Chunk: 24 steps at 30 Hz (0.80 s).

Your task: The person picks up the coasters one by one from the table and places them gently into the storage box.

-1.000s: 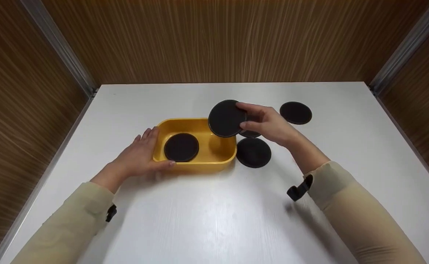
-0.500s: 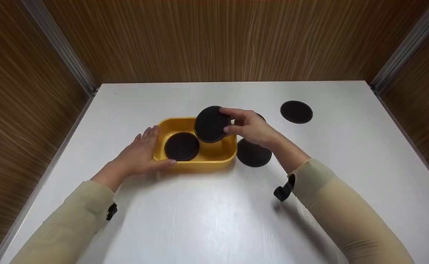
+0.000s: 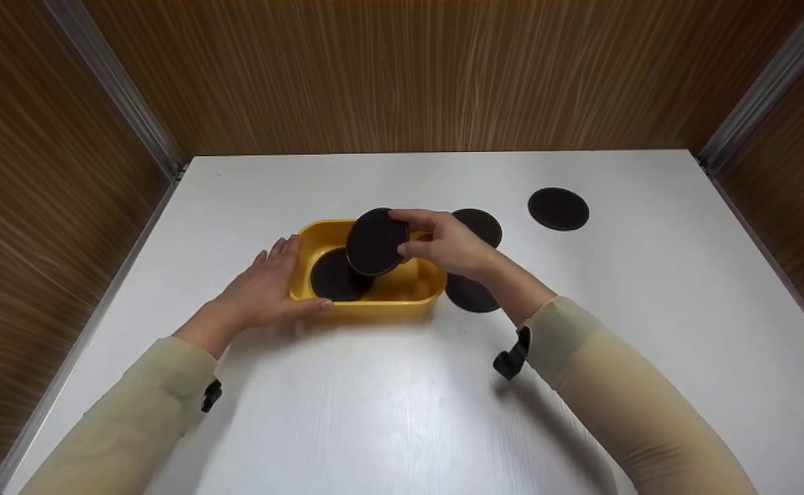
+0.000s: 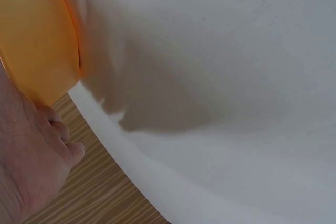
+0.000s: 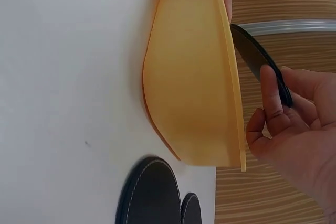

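Note:
My right hand (image 3: 446, 244) pinches a round black coaster (image 3: 376, 242) by its right edge, thumb on the near side. The coaster is tilted above the yellow box (image 3: 402, 302), as the right wrist view also shows, where its dark underside (image 5: 249, 48) hangs past the box rim. Inside the box, at its left end, lies another black coaster (image 3: 336, 275), partly covered by the held one. My left hand (image 3: 257, 292) rests against the box's left end, fingers along the far corner and thumb along the front rim. The left wrist view catches only its edge beside the orange-yellow wall (image 4: 39, 35).
Right of the box, two black coasters lie on the white table (image 3: 374, 392): one behind (image 3: 479, 225) and one in front (image 3: 470, 294), both partly hidden by my right hand and arm. Farther right lies another coaster (image 3: 558, 208). Wood-grain panels (image 3: 402, 75) enclose the table.
My right hand has carried the held coaster left and slightly nearer, from the box's far right corner to over its middle. My left hand and the box have stayed in place.

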{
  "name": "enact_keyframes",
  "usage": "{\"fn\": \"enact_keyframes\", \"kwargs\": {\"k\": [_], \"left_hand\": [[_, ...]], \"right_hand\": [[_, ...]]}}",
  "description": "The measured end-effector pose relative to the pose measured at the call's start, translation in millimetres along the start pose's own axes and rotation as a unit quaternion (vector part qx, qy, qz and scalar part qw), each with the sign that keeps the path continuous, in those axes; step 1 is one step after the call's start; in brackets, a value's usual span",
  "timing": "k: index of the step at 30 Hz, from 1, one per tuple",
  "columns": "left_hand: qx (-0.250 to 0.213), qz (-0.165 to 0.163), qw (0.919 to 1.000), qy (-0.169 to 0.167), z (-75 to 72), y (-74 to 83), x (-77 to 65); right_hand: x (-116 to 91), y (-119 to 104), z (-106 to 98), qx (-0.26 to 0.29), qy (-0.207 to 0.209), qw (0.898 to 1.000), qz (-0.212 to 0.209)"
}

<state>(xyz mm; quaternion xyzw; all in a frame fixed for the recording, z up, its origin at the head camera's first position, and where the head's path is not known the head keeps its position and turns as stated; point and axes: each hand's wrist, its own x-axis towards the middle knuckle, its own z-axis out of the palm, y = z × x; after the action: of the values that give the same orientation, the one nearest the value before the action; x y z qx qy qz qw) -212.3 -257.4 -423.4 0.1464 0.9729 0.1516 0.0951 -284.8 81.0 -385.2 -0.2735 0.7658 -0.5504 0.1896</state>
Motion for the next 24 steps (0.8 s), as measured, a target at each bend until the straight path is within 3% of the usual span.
{"fn": "enact_keyframes", "kwargs": {"k": [17,24], "left_hand": [[0.007,0.013,0.9999,0.008,-2.4,3.1,-2.5],[0.009,0.011,0.9999,0.008,-0.8,2.0,-1.3]], "right_hand": [[18.2,5.1,24.5,-0.035,-0.013,0.999,0.025],[21.5,7.2,29.1,-0.121,0.004,0.992,0.045]]}}
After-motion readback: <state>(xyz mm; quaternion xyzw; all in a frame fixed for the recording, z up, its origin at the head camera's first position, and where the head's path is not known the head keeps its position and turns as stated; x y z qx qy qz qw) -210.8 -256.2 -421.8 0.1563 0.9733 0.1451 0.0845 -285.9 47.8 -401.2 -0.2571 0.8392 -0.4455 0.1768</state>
